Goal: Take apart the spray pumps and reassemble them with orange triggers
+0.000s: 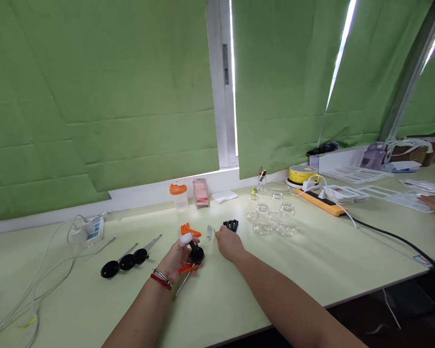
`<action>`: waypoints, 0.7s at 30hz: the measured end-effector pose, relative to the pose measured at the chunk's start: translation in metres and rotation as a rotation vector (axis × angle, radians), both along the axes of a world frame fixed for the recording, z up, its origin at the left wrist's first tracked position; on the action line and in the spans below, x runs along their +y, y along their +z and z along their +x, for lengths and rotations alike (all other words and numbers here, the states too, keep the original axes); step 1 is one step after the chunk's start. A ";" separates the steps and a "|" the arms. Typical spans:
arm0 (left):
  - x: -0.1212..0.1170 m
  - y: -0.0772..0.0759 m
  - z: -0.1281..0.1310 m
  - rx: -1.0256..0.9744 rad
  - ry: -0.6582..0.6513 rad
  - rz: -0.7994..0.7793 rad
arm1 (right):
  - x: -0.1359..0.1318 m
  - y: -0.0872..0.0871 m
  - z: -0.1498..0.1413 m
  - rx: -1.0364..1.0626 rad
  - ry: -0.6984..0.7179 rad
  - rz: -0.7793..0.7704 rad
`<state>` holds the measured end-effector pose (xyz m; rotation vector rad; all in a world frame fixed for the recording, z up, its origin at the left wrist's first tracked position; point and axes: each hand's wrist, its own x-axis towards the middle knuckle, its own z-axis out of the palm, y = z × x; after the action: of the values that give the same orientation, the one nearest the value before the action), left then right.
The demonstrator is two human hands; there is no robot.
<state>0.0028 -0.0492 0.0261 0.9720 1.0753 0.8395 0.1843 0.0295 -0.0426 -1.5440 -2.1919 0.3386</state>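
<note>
One left hand [181, 255] grips a black fitting [197, 255] (pink packet [201, 194] print blurred); right hand [229, 242], hold unclear.

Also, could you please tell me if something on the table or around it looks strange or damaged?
On the table, no spill or damage stands out. Behind it, the green blinds right of the window frame look odd: a slanted gap lets bright light through.

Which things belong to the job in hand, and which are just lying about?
Likely the job's:
black assembly in the left hand
metal pieces and black pieces near the right hand
orange pieces
black discs

Seemingly lying about:
orange power strip
purple bottle
white plugs
</note>
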 end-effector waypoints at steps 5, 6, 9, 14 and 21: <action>0.004 -0.002 0.000 0.008 -0.059 -0.039 | -0.008 0.004 0.008 0.054 0.032 -0.023; 0.004 -0.001 0.000 0.009 -0.075 -0.048 | -0.009 0.005 0.009 0.067 0.037 -0.029; 0.005 0.000 0.001 -0.001 -0.125 -0.069 | -0.010 0.008 0.011 0.099 0.056 -0.045; 0.010 -0.001 0.003 0.004 -0.170 -0.090 | -0.010 0.011 0.010 0.123 0.083 -0.070; 0.016 -0.004 0.005 -0.028 -0.224 -0.077 | -0.015 0.008 0.011 0.180 0.100 -0.074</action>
<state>0.0078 -0.0329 0.0221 0.9919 0.9479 0.6225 0.1953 0.0150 -0.0344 -1.3862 -2.1405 0.5731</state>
